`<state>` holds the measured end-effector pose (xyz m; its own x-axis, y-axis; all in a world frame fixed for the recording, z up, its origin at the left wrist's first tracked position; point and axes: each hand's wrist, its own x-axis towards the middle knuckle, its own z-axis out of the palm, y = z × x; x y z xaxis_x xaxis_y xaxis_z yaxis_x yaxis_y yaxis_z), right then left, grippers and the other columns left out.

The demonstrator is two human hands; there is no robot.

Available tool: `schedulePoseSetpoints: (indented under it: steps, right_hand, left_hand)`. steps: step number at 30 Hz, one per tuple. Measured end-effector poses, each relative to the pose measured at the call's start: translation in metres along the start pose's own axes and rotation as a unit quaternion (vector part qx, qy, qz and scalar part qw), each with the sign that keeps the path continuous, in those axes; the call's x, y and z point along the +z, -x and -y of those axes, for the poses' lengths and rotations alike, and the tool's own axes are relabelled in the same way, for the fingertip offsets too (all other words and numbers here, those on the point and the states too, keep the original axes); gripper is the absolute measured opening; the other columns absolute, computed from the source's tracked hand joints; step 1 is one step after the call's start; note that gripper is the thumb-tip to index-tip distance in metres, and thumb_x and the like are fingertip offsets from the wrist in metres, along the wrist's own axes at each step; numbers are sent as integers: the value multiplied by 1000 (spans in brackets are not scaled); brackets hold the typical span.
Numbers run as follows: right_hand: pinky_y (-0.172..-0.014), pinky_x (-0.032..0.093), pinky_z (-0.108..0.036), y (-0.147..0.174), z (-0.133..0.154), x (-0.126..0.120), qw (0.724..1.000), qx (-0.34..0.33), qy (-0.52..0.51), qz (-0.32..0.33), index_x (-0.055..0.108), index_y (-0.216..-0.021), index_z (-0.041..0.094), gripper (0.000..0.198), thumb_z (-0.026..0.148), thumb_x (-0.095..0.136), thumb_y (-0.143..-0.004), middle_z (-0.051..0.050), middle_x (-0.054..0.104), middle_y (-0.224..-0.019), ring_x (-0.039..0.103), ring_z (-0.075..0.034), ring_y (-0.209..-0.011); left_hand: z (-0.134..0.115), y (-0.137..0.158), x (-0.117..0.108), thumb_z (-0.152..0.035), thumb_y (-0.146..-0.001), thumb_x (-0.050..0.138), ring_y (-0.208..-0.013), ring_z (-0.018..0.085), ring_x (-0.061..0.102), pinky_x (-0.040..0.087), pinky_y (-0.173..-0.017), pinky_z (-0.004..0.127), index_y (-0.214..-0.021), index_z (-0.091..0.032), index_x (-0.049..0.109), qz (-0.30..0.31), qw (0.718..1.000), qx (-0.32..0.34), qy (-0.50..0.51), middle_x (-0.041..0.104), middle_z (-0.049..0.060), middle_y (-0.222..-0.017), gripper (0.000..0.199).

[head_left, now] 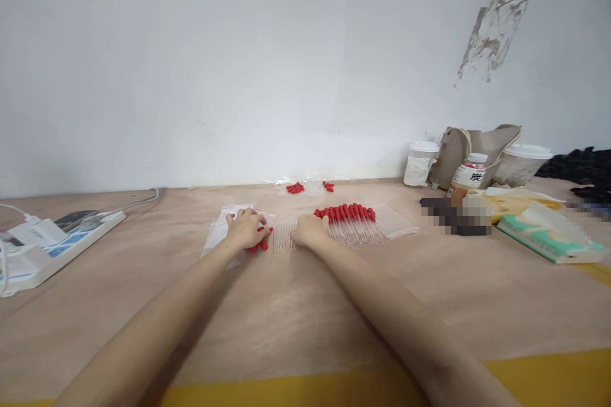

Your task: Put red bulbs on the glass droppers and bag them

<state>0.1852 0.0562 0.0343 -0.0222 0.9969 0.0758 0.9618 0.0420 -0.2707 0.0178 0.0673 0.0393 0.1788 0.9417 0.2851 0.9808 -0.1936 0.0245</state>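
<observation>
My left hand (245,227) reaches over several loose red rubber bulbs (264,245), its fingers apart and bent, the tips among the bulbs. Under it lie white paper and a clear plastic bag (220,229). My right hand (310,231) is closed, at the right end of a row of bare thin glass tubes (283,234); whatever its fingers hold is hidden behind the hand. Just right of that hand, glass droppers with red bulbs (347,212) lie side by side, bulbs toward the wall and tips toward me.
More red bulbs (295,187) lie on clear plastic by the wall. A plastic bag (396,222) is beside the droppers. At left is a power strip (71,251) with chargers. On the right stand lidded cups (421,164), a bottle (470,177), a bag and a tissue pack (548,234).
</observation>
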Motion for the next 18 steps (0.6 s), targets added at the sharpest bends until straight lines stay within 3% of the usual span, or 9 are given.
schedulePoseSetpoints:
  steps: [4, 10, 18]
  right_hand:
    - [-82, 30, -40, -5, 0, 0, 999, 19, -8, 24, 62, -94, 15, 31, 27, 56, -67, -14, 63, -98, 57, -26, -92]
    - [-82, 33, -41, -4, -4, -1, 999, 33, -18, 38, 63, -91, 14, 31, 26, 59, -63, -15, 63, -98, 57, -27, -91]
    - [-76, 36, -37, 10, -30, -19, 999, 14, -29, -9, 63, -90, 14, 29, 34, 49, -74, -15, 64, -94, 58, -26, -89]
  left_hand:
    - [2, -9, 10, -42, -69, 55, -97, 31, 47, 28, -82, 52, -76, -24, 65, 21, 1000, -9, 7, 60, 10, -96, 22]
    - [-6, -8, 18, -35, -70, 54, -100, 31, 46, 24, -87, 52, -66, -20, 62, -5, 1000, -8, 22, 60, 10, -95, 18]
    - [-17, -8, 10, -28, -75, 49, -102, 29, 48, 29, -86, 51, -71, -20, 59, -52, 994, -11, 90, 56, 6, -107, 13]
